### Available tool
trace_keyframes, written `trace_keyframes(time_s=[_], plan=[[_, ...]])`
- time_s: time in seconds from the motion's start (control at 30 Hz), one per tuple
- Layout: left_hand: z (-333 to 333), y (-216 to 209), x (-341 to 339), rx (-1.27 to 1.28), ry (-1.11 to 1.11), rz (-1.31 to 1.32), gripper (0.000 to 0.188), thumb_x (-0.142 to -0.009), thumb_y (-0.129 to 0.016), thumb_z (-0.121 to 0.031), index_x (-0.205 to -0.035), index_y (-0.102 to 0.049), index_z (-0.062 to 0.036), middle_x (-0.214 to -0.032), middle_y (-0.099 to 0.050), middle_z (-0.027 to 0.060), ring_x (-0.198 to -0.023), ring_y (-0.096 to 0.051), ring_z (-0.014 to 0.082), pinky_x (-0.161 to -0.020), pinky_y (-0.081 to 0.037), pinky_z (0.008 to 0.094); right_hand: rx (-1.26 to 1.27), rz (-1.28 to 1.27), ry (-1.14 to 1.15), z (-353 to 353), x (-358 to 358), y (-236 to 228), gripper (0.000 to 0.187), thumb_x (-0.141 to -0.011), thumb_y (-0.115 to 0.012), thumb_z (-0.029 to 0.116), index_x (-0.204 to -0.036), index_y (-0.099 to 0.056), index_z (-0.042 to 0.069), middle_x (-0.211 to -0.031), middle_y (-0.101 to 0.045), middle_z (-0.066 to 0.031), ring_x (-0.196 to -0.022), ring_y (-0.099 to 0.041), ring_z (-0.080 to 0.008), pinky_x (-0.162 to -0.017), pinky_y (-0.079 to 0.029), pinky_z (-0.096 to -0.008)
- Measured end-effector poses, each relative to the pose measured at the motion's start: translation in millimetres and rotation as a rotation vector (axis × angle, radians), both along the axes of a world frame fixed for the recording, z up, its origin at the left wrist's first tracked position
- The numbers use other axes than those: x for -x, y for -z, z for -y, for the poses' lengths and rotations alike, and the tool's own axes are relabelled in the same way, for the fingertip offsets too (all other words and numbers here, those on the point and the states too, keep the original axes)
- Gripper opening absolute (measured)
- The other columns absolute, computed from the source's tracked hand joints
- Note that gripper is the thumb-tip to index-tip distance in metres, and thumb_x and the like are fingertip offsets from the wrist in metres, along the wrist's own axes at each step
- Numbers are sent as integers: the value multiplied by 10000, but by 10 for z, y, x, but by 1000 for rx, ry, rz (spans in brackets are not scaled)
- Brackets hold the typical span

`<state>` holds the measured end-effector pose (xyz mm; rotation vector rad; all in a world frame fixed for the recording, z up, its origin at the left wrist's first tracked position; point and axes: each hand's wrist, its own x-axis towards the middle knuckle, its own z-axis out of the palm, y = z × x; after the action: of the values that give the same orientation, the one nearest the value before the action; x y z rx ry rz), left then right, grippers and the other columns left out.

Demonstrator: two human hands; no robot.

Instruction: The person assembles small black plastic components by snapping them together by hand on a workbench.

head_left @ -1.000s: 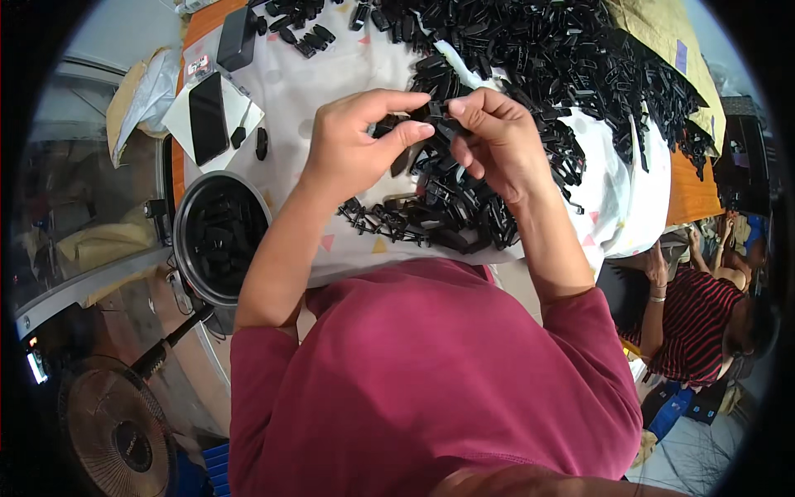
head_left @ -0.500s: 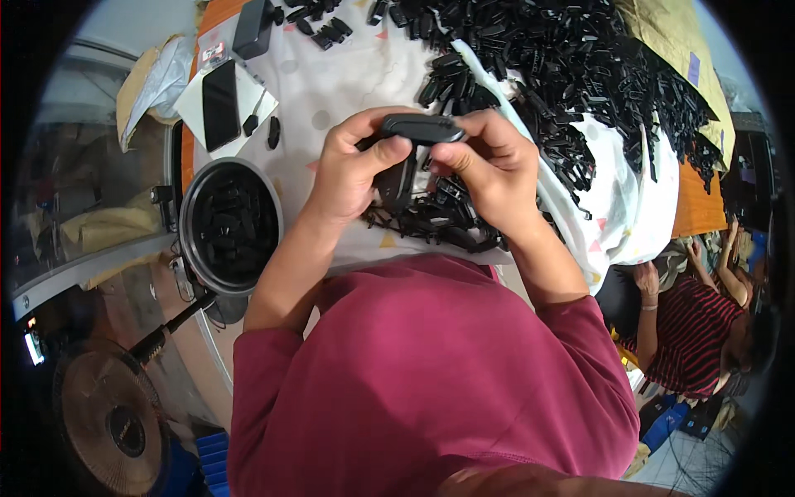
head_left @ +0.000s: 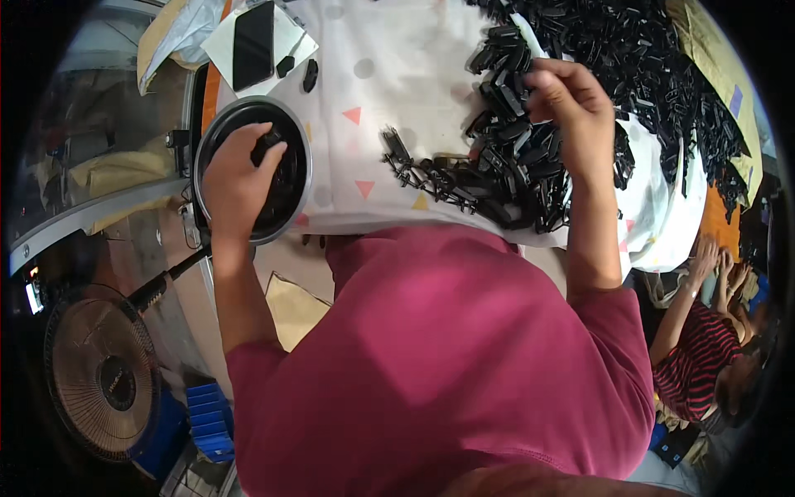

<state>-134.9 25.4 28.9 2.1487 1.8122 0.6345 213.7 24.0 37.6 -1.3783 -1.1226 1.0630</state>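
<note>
My left hand point(head_left: 238, 178) is over a round dark bowl point(head_left: 305, 195) with a metallic rim, at the left of the table. Its thumb and forefinger are apart, with black plastic parts point(head_left: 286, 178) showing beneath them. I see nothing clearly gripped there. On the right, my right hand point(head_left: 575, 103) is raised above a heap of black plastic parts point(head_left: 505, 153). Its fingers are curled in toward the thumb and slightly blurred. Whether they pinch anything cannot be made out against the dark heap.
A phone point(head_left: 253, 45) lies on a white square at the back left, beside two small black pieces. A larger black pile point(head_left: 646, 74) covers the back right. A fan point(head_left: 103, 373) stands at lower left. A co-worker in a striped top point(head_left: 700, 356) sits at the right.
Both hands were together at the middle, holding a black oblong plastic part. They have since moved apart, left hand to the bowl and right hand to the heap. The view has shifted too.
</note>
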Motion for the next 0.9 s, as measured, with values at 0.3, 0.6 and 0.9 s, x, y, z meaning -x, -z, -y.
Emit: trace_keyframes(time_s=[0.3, 0.6, 0.9], plan=[[-62, 244, -904, -156, 684, -209, 299, -655, -536, -103, -935, -634, -140, -990, -580, 5, -946, -501, 206, -785, -377, 347, 153, 145, -17, 84, -155, 296, 159, -819, -581, 144, -923, -597, 26, -744, -591, -8, -619, -550, -68, -537, -433, -195], [-171, 272, -1207, 79, 529, -52, 157, -661, -673, -96, -763, -561, -53, -790, -585, 56, -743, -557, 212, -639, -441, 313, 253, 1154, 401, -654, -1406, 565, 330, -736, -586, 372, -958, -632, 131, -901, -628, -126, -867, -588, -295, -727, -457, -378], [-287, 407, -1482, 566, 193, 1019, 189, -714, -685, -31, -879, -600, 9, -763, -584, 18, -631, -497, 62, -564, -398, 183, 230, 1039, 293, -779, -1189, 370, 401, -699, -649, 351, -1034, -602, 137, -931, -626, -110, -845, -602, -244, -739, -457, -330]])
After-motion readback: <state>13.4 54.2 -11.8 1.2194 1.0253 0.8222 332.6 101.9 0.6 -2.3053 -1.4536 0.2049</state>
